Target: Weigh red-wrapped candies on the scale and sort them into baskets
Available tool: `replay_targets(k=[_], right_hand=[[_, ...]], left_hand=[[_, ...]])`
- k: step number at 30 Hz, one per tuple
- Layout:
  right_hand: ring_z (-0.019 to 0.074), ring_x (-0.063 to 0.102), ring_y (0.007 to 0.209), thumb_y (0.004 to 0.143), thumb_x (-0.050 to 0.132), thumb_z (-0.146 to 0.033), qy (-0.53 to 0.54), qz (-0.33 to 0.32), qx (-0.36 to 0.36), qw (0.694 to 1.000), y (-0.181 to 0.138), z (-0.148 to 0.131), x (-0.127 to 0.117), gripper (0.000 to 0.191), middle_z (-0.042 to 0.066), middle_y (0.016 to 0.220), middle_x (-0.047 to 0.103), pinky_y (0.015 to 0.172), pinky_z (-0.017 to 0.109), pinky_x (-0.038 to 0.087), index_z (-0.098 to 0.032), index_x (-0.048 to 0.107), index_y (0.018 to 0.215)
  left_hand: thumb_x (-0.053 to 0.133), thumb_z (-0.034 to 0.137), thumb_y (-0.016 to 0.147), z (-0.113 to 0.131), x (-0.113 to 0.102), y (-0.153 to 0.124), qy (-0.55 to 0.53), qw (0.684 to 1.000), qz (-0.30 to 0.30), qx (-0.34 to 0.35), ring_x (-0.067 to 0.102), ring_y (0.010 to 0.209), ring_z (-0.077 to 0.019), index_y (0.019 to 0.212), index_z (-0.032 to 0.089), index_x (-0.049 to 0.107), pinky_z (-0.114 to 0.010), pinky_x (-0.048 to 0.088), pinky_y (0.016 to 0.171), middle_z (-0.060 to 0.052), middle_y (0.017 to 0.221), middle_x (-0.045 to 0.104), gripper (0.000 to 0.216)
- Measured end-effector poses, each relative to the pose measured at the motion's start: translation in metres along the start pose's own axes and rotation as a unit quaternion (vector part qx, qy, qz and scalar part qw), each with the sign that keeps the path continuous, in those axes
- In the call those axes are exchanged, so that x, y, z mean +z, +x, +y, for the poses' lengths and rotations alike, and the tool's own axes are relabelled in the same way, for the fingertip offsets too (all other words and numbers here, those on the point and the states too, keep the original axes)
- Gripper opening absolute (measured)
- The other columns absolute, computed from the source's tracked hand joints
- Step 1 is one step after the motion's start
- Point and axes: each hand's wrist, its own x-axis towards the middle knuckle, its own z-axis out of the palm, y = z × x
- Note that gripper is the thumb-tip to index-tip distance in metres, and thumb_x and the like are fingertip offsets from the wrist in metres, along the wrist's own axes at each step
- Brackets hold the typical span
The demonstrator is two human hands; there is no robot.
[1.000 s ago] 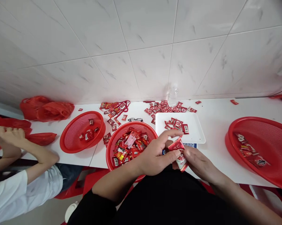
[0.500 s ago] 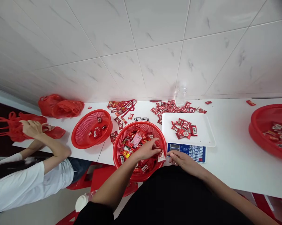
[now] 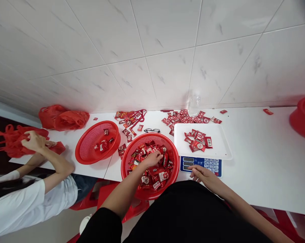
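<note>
My left hand (image 3: 153,159) is inside a red plastic basket (image 3: 123,168). Its bent fingers touch the red wrapped candies (image 3: 163,176) there, and I see nothing gripped in them. My right hand (image 3: 202,175) hovers at the front edge of a blue-keyed digital scale (image 3: 200,162), fingers loosely bent and apart, holding nothing visible. A white tray (image 3: 222,141) rests on the scale. Several red candy packets (image 3: 199,140) lie in a small heap on it.
More packets (image 3: 185,116) lie behind the tray near a clear jar (image 3: 194,105). Eyeglasses (image 3: 152,130) sit behind my basket. A second basket (image 3: 82,148) stands left, a third basket (image 3: 301,118) far right. A co-worker's hands (image 3: 34,141) handle red plastic bags (image 3: 15,141).
The pale packet at my left fingers is gone from sight, and that hand has moved left, deeper into the basket. My right hand drew slightly away. The far-right basket shifted back and right.
</note>
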Motion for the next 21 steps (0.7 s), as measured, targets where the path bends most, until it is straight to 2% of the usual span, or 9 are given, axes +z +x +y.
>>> replay_targets(k=[2, 3, 6, 8, 12, 14, 17, 19, 21], right_hand=[[0.0191, 0.061, 0.08, 0.085, 0.035, -0.06, -0.002, 0.002, 0.003, 1.0, 0.0, 0.0, 0.0, 0.05, 0.006, 0.09, 0.063, 0.075, 0.037, 0.05, -0.022, 0.057, 0.109], [0.0192, 0.061, 0.08, 0.085, 0.035, -0.06, -0.001, 0.001, 0.005, 1.0, 0.0, 0.0, 0.0, 0.05, 0.006, 0.09, 0.064, 0.076, 0.037, 0.05, -0.022, 0.057, 0.109], [0.0195, 0.062, 0.081, 0.085, 0.037, -0.059, 0.001, 0.001, 0.003, 1.0, 0.0, -0.002, 0.0, 0.048, 0.005, 0.09, 0.064, 0.076, 0.037, 0.05, -0.022, 0.057, 0.109], [0.0198, 0.062, 0.081, 0.086, 0.037, -0.057, -0.002, 0.009, -0.003, 1.0, 0.0, -0.002, -0.002, 0.046, 0.005, 0.09, 0.065, 0.076, 0.038, 0.05, -0.023, 0.057, 0.109], [0.0222, 0.061, 0.091, 0.086, 0.037, -0.054, -0.04, 0.066, -0.006, 0.997, 0.005, 0.006, -0.014, 0.044, 0.007, 0.1, 0.064, 0.08, 0.04, 0.05, -0.024, 0.056, 0.111], [0.0249, 0.056, 0.106, 0.085, 0.04, -0.054, -0.11, 0.147, -0.031, 0.983, 0.013, 0.014, -0.025, 0.044, 0.009, 0.113, 0.059, 0.089, 0.043, 0.046, -0.025, 0.055, 0.114], [0.0305, 0.032, 0.13, 0.082, 0.046, -0.052, -0.267, 0.27, -0.076, 0.922, 0.035, 0.021, -0.044, 0.052, 0.011, 0.138, 0.039, 0.102, 0.051, 0.031, -0.026, 0.047, 0.126], [0.0341, 0.013, 0.137, 0.08, 0.049, -0.055, -0.345, 0.297, -0.067, 0.888, 0.055, 0.021, -0.055, 0.061, 0.01, 0.148, 0.022, 0.104, 0.057, 0.022, -0.029, 0.039, 0.134], [0.0376, 0.001, 0.138, 0.077, 0.049, -0.061, -0.387, 0.296, -0.038, 0.873, 0.077, 0.017, -0.063, 0.068, 0.009, 0.152, 0.012, 0.103, 0.063, 0.014, -0.032, 0.034, 0.137]], left_hand=[[0.049, 0.045, 0.082, 0.001, 0.0, 0.007, -0.012, 1.0, 0.005, -0.012, 0.055, 0.067, -0.0188, 0.086, 0.021, 0.058, -0.029, 0.041, 0.07, -0.003, 0.072, 0.059, 0.025], [0.049, 0.039, 0.083, 0.001, -0.001, 0.012, 0.002, 0.999, 0.035, -0.02, 0.056, 0.07, -0.0189, 0.091, 0.021, 0.057, -0.029, 0.041, 0.071, -0.003, 0.076, 0.06, 0.021], [0.053, 0.025, 0.079, 0.001, -0.002, 0.032, 0.111, 0.98, 0.162, -0.039, 0.053, 0.097, -0.0237, 0.112, 0.019, 0.051, -0.033, 0.038, 0.083, -0.011, 0.106, 0.058, 0.033], [0.057, 0.026, 0.076, 0.001, -0.003, 0.043, 0.197, 0.958, 0.202, -0.053, 0.043, 0.115, -0.0299, 0.121, 0.017, 0.046, -0.041, 0.033, 0.092, -0.017, 0.124, 0.048, 0.047], [0.054, 0.031, 0.078, -0.002, -0.004, 0.054, 0.265, 0.953, 0.128, -0.064, 0.028, 0.126, -0.0383, 0.124, 0.024, 0.049, -0.055, 0.027, 0.095, -0.016, 0.134, 0.04, 0.047], [0.053, 0.031, 0.078, -0.002, -0.004, 0.054, 0.264, 0.96, 0.083, -0.05, 0.031, 0.126, -0.0375, 0.121, 0.027, 0.052, -0.052, 0.03, 0.093, -0.013, 0.132, 0.043, 0.043], [0.05, 0.031, 0.08, 0.002, -0.003, 0.05, 0.257, 0.964, 0.062, -0.025, 0.045, 0.114, -0.031, 0.117, 0.025, 0.056, -0.042, 0.038, 0.089, -0.012, 0.123, 0.051, 0.038], [0.047, 0.029, 0.082, 0.006, -0.001, 0.046, 0.249, 0.966, 0.068, -0.01, 0.052, 0.106, -0.0259, 0.116, 0.024, 0.055, -0.036, 0.04, 0.085, -0.011, 0.117, 0.054, 0.035], [0.045, 0.028, 0.083, 0.008, 0.002, 0.04, 0.239, 0.968, 0.081, -0.002, 0.054, 0.1, -0.0231, 0.113, 0.023, 0.056, -0.033, 0.04, 0.083, -0.009, 0.113, 0.056, 0.032]])
